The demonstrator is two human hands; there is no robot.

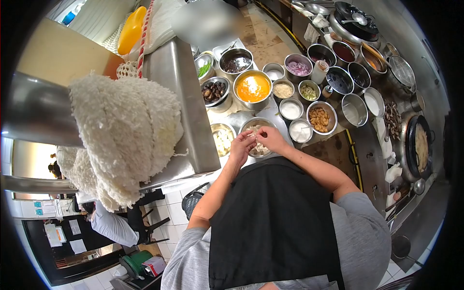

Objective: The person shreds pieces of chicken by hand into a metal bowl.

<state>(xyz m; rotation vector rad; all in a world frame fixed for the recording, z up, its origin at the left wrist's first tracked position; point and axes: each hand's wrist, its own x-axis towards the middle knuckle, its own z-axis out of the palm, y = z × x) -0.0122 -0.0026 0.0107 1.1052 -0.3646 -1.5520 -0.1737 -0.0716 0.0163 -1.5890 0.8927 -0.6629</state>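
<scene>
Both hands meet over a round metal bowl [272,124] of pale shredded food [253,128], possibly meat, though its kind is hard to make out. My left hand [243,145] is closed in a pinch, with a small pale piece at its fingertips. Close against it, my right hand [271,139] pinches at the same piece, thumb and fingers together. Part of the bowl is hidden beneath the hands. Just left of it stands a metal bowl of pale yellow chunks [222,140].
Ahead are an orange liquid pot [253,87], dark mushrooms [214,91], sliced onions [298,67] and fried brown pieces [319,119]. White towels [125,130] hang over a steel ledge at left. A wok [418,147] stands at right. Another person [113,223] is at lower left.
</scene>
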